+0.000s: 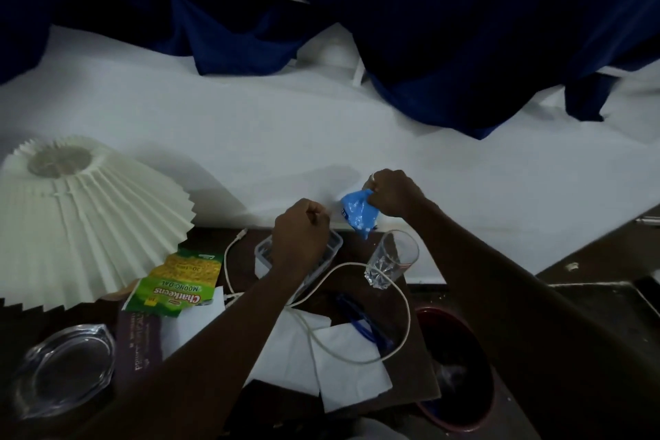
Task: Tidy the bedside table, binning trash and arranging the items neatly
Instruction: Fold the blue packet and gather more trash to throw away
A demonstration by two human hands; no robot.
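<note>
Left hand (301, 232) fingers (316, 212) curled together into a loose fist over the clear plastic box (334, 248), can't see anything held in them; right hand (393, 195) fingers (371, 187) clamped on a crumpled blue wrapper (359, 212), held up above the back edge of the worktop (410, 379), near the bed sheet (321, 125). Left to right on the worktop: glass ashtray (62, 373) at the front left corner, pleated lamp shade (85, 225) tilted over behind it, green snack packet (176, 282) lying flat just beside the shade and partly on a dark booklet (137, 339), white cable (321, 296) looping loose across the middle and over the white tissues (343, 361), blue pen (360, 325) resting on the tissues, drinking glass (393, 259) upright near the right edge. Bin (453, 368) sits on the floor just off the right side, below the worktop; contents too dark to read. Progress judgement: early. One trash piece is in hand but not yet binned. Still left: green packet and tissues look like trash, cable needs coiling, pen, booklet, box, glass and ashtray need lining up, shade likely needs straightening. Bin is directly below and right of the right hand, so the drop looks short and unobstructed apart from the glass close by.
</note>
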